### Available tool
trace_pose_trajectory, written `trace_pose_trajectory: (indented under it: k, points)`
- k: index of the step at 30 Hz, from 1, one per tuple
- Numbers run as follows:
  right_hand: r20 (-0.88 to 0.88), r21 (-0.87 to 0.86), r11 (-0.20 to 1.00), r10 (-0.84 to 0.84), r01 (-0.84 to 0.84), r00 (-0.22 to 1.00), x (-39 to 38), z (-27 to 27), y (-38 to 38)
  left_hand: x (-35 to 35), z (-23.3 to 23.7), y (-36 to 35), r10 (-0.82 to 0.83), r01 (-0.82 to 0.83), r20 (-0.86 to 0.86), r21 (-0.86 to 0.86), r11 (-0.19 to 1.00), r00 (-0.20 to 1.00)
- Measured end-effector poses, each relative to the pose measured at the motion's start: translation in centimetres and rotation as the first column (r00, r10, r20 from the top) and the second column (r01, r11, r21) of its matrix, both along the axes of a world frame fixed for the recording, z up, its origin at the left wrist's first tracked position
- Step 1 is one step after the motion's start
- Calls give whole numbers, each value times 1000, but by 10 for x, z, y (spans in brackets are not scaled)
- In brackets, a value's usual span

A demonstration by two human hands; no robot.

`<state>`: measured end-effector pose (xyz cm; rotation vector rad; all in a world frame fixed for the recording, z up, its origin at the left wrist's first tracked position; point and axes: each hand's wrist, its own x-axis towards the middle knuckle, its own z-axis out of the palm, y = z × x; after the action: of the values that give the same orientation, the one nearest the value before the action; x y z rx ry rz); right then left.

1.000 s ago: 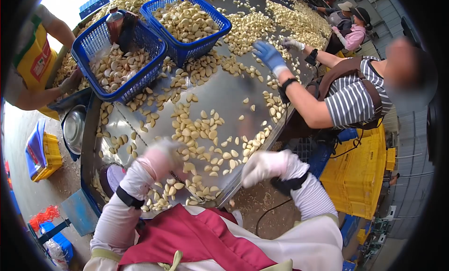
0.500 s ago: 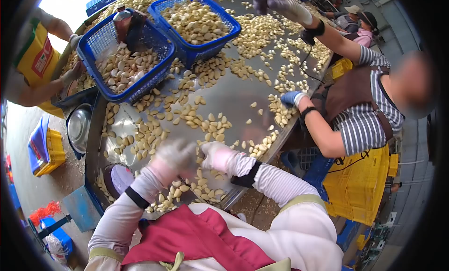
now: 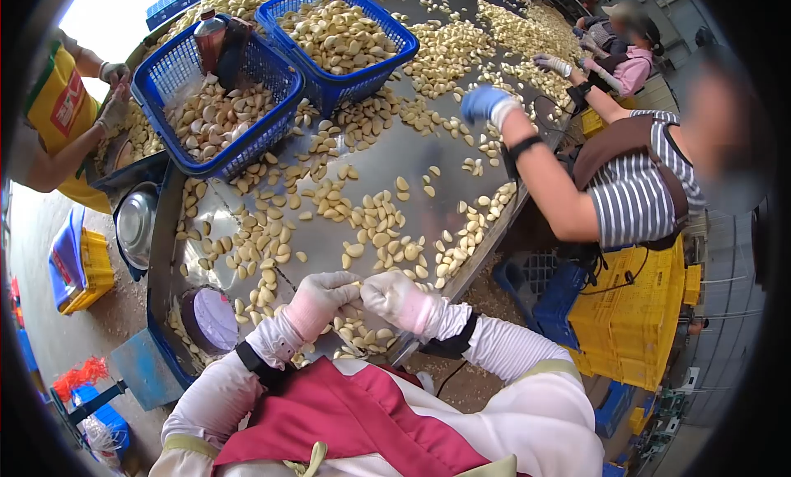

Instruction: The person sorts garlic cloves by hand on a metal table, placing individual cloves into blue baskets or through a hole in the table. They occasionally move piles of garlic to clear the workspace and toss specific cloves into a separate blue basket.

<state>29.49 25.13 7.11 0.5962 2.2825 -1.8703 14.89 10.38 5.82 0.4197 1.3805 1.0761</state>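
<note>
My left hand (image 3: 320, 301) and my right hand (image 3: 397, 301), both in whitish gloves, meet fingertip to fingertip above the near end of the metal table (image 3: 325, 245). The fingers of both are closed. Between the tips shows a small pale-yellow bit that looks like a garlic clove (image 3: 358, 284), mostly covered by my right fingers. What my left fingers grip is hidden. Under and in front of my hands lie many loose peeled garlic cloves (image 3: 381, 222). A round opening with a pale lilac inside (image 3: 216, 319) is left of my left hand.
Two blue baskets of garlic (image 3: 221, 151) (image 3: 338, 90) stand at the back left, one also holding a bottle (image 3: 210, 39). A co-worker in a striped shirt (image 3: 630, 205) reaches over the right edge. Another in a yellow apron (image 3: 62, 106) works at left. Yellow crates (image 3: 630, 312) stand at right.
My left hand, blurred before, has come down slightly and is still, touching my right hand, which moved down a little. The striped-shirt co-worker's blue-gloved hand has swung up and left over the table.
</note>
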Motion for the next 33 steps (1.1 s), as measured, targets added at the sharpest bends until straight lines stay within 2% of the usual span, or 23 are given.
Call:
trace_pose_trajectory:
  k: [1, 2, 3, 4, 5, 6, 8, 9, 11, 12, 14, 16, 17, 21, 23, 24, 26, 28, 29, 30, 31, 32, 33]
  points:
    - [4, -88, 991, 101, -100, 995, 7, 1, 10, -1, -2, 0, -54, 51, 96, 30, 998, 994]
    - [34, -188, 914, 373, -361, 927, 17, 9, 32, -7, 0, -2, -65, 62, 97, 34, 997, 993]
    - [343, -105, 818, 564, -566, 751, 23, 40, 52, -18, 10, -4, -385, 409, -250, 52, 911, 888]
    - [278, -272, 754, 657, -598, 701, 23, 71, 72, -28, 16, -2, -595, 690, -555, -52, 722, 581]
    - [496, -139, 842, 515, -522, 699, 22, 87, 83, -39, 6, 12, -783, 708, -359, -345, 616, 507]
    - [601, -19, 920, 323, -391, 731, 19, 89, 87, -33, 8, 12, -786, 711, -355, -345, 614, 506]
    - [533, 449, 828, 54, -336, 845, 11, 68, 84, -19, 15, 20, -467, 603, -882, -403, 688, -57]
    - [563, 573, 671, 96, -471, 821, 1, 42, 85, -6, 2, 19, -283, 685, -953, -279, 673, -110]
    - [751, 580, 357, 113, -732, 651, -34, 12, 78, 1, -26, 3, -230, 707, -964, -253, 660, -131]
    - [670, 676, 281, 151, -681, 727, -27, -3, 73, -5, -33, -6, -182, 727, -973, -226, 648, -140]
    - [674, 571, 385, 285, -725, 682, -39, 29, 52, -45, -39, -21, -334, 492, -933, -354, 795, -131]
    - [596, 613, 296, 436, -733, 675, -34, 9, 33, -79, -19, -39, -473, 262, -867, -497, 827, -154]
    - [643, 599, 151, 495, -787, 584, -33, -7, 23, -92, -24, -50, -439, 171, -888, -457, 873, -134]
    - [634, 537, 124, 594, -834, 496, -46, -20, 9, -109, -40, -67, -333, 77, -936, -343, 936, -117]
    - [503, 429, 447, 603, -785, 619, -62, -9, 32, -109, -40, -67, -313, 64, -943, -321, 945, -108]
    - [222, 315, 762, 520, -566, 825, -60, -19, 50, -109, -40, -66, -292, 56, -951, -298, 953, -103]
    - [174, -100, 919, 394, -382, 903, -84, -25, 78, -108, -39, -66, -262, 43, -961, -267, 963, -95]
    - [295, -293, 920, 347, -261, 890, -99, -11, 86, -108, -38, -66, -259, 25, -964, -261, 965, -64]
    - [341, -81, 941, 337, -330, 877, -107, -7, 81, -110, -39, -66, -257, 21, -964, -259, 966, -67]
    - [340, -78, 939, 340, -334, 877, -114, -9, 77, -111, -40, -67, -255, 24, -964, -258, 966, -79]
    - [346, 213, 932, 210, -295, 914, -117, -12, 74, -110, -42, -67, -254, 26, -963, -257, 966, -84]
    - [316, 485, 841, 85, -238, 945, -118, -15, 72, -109, -45, -68, -254, 20, -964, -256, 966, -75]
    - [221, 739, 603, 203, -300, 954, -112, -24, 75, -109, -43, -67, -244, 20, -967, -246, 969, -72]
